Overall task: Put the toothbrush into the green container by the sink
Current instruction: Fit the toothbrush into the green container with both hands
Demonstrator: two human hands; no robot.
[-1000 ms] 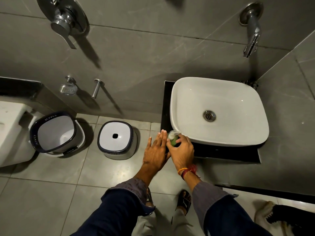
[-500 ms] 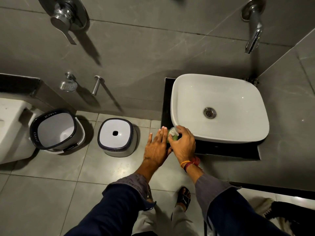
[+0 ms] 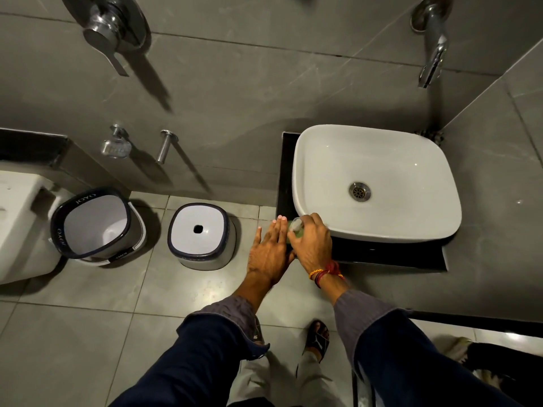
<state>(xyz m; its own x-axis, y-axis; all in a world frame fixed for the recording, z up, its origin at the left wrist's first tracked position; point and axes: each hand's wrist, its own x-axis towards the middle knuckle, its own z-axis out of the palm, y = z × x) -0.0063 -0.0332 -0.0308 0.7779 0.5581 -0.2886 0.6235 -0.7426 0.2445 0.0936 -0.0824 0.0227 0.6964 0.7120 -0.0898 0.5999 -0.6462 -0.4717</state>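
Note:
The green container [image 3: 297,234] stands on the black counter [image 3: 382,254] at the front left corner of the white sink [image 3: 411,224]. Only a sliver of green and a pale translucent top show between my hands. My right hand [image 3: 313,245] is curled over the container from the right and grips it. My left hand [image 3: 270,251] lies flat against its left side, fingers straight and close together, pointing at the wall. No toothbrush is visible; my hands may hide it.
A wall tap [image 3: 432,63] hangs above the sink. On the floor to the left stand a lidded white bin [image 3: 202,233] and an open white bucket [image 3: 94,221], beside a toilet [image 3: 17,218]. My sandalled feet [image 3: 317,339] are below.
My right hand has closed further over the container's top, so less green shows. Both hands stay in the same spot by the sink corner.

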